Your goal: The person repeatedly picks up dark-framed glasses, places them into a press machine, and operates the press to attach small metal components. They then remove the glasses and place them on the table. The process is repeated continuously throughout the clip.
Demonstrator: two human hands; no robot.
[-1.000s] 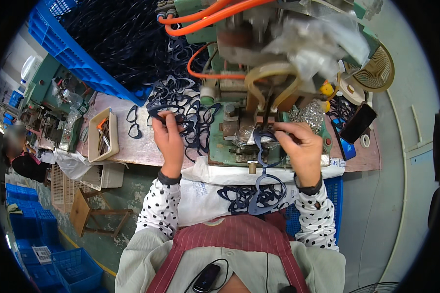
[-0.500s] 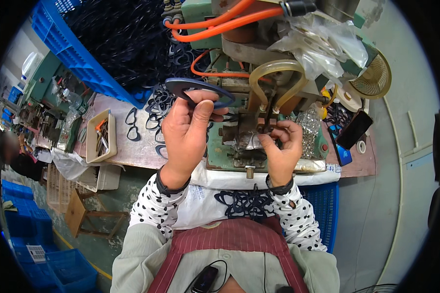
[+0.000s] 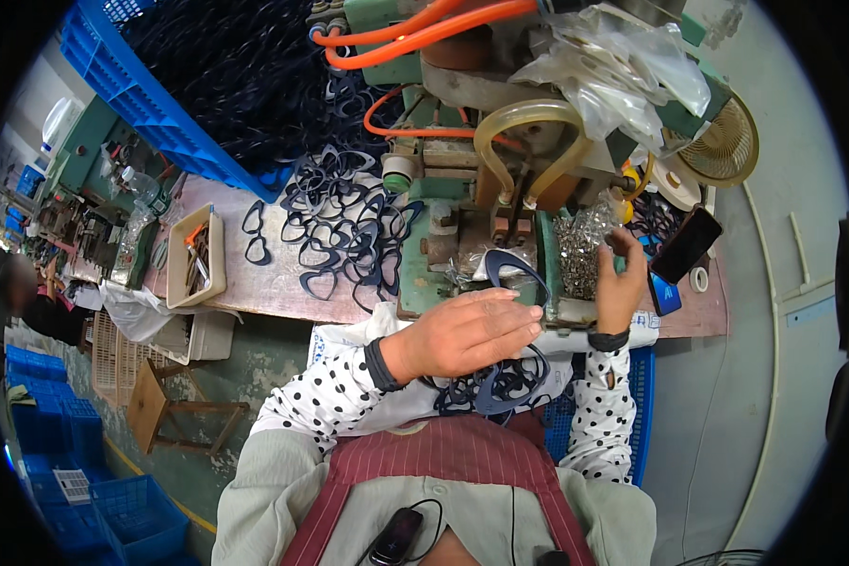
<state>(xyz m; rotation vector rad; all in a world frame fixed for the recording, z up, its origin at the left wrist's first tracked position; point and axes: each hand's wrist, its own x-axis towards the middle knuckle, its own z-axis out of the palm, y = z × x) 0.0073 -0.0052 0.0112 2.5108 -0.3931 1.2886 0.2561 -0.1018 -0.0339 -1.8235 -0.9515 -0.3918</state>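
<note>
My left hand (image 3: 472, 332) lies across the front of the green machine (image 3: 443, 236), fingers stretched to the right over a dark blue eyeglass frame (image 3: 517, 269) that it holds there. My right hand (image 3: 623, 283) reaches into a heap of small metal parts (image 3: 580, 247) at the machine's right side. Its fingertips curl into the heap, so what they grip is hidden. More dark blue frames (image 3: 500, 389) lie piled in my lap, just below the left hand.
A loose heap of dark frames (image 3: 349, 236) covers the bench left of the machine, below a blue crate (image 3: 151, 104) full of them. A small tool tray (image 3: 195, 259) stands further left. Orange hoses, a clear plastic bag, a phone (image 3: 686, 245) and a fan (image 3: 726, 141) surround the machine.
My left hand has come down from in front of the machine's head, carrying the frame to its lower front. My right hand has left the clamp area and moved right into the metal parts.
</note>
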